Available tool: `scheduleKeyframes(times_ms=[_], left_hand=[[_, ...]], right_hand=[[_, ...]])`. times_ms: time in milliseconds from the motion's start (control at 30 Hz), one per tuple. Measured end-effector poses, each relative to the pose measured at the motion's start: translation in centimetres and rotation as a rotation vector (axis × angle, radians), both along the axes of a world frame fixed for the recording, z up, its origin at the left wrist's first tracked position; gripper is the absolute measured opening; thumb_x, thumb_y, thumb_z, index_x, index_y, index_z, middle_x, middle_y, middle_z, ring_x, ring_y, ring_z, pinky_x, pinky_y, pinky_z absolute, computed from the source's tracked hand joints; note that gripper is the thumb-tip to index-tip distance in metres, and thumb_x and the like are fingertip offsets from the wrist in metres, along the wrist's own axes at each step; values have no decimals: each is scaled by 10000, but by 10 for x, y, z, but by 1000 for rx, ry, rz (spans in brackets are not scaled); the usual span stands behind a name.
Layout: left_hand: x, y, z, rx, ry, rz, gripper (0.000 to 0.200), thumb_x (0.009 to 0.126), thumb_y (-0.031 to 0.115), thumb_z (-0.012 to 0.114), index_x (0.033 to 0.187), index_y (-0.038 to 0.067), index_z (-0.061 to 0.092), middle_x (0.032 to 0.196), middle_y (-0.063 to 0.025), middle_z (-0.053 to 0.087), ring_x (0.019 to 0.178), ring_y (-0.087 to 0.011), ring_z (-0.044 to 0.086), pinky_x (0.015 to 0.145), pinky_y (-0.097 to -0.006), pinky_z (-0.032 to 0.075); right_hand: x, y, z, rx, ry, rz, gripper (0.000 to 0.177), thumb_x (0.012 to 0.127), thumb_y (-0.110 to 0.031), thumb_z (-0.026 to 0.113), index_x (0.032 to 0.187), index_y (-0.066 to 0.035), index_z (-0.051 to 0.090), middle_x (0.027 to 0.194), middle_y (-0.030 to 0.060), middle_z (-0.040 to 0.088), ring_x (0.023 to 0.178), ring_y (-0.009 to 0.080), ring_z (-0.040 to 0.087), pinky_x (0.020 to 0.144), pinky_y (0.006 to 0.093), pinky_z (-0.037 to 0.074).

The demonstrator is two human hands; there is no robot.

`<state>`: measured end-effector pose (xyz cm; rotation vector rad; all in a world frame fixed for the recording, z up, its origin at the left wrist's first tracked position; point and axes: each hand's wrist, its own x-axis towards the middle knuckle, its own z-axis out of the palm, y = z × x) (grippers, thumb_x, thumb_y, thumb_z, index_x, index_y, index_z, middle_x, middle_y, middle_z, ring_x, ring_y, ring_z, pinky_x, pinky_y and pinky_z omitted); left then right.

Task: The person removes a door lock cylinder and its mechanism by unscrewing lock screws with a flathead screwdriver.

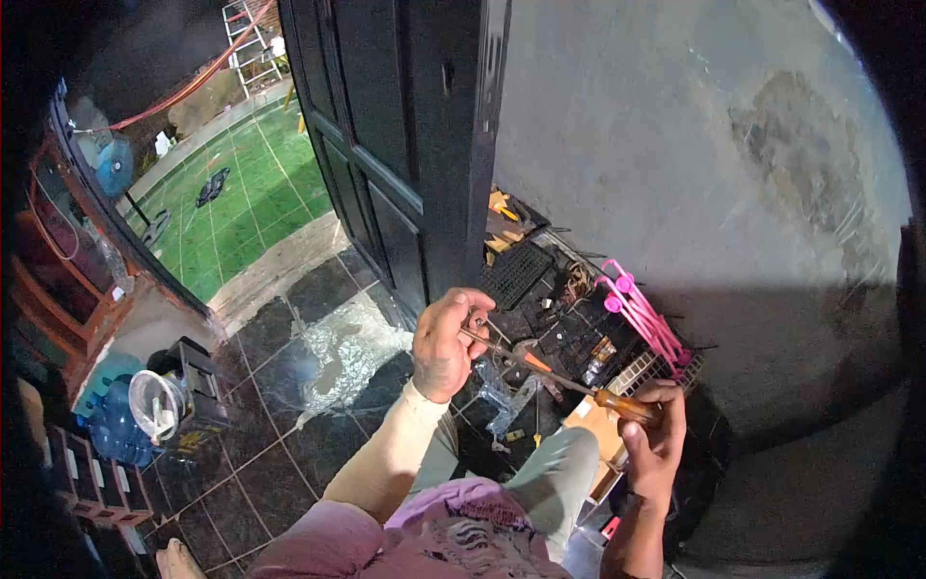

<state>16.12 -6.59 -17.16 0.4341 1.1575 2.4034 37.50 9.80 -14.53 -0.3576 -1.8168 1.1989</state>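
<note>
My right hand is wrapped round the amber handle of a screwdriver. Its long thin shaft slants up and left across the view to my left hand. The fingers of my left hand are bent and closed around the tip end of the shaft. Whether a small part is also pinched there is hidden by the fingers. Both hands are held in front of my body, above the cluttered floor, close to the edge of a dark panelled door.
By the grey wall lie a black keyboard, pink tubes, a cardboard box and scattered tools. Crumpled foil-like sheeting covers dark tiles. At left stand a blue water jug and black crate.
</note>
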Motion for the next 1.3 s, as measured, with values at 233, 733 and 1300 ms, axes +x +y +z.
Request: scheduleKeyframes(times_ms=[233,733,1300], left_hand=[[10,10,188,-7,-9,-39,355,1010,307,469,972,-1,642,789,-19,522,653,-93,492,536,-246,373],[110,10,505,-7,77,-122,363,1011,346,484,985,25,651,758,1,510,633,-80,464,531,-237,363],[261,34,527,70,-30,-138,478,1005,450,450,1008,18,656,841,-29,612,720,-103,537,548,-266,396]], right_hand=[[31,11,184,-19,-385,-31,214,908,-158,647,847,41,597,782,84,600,724,144,561,658,289,441],[130,-18,486,-147,39,-70,229,972,-219,627,895,-38,509,675,-34,458,530,31,413,474,199,339],[293,-10,558,99,-103,-55,178,886,-92,626,826,33,516,745,106,570,631,155,500,618,292,442]])
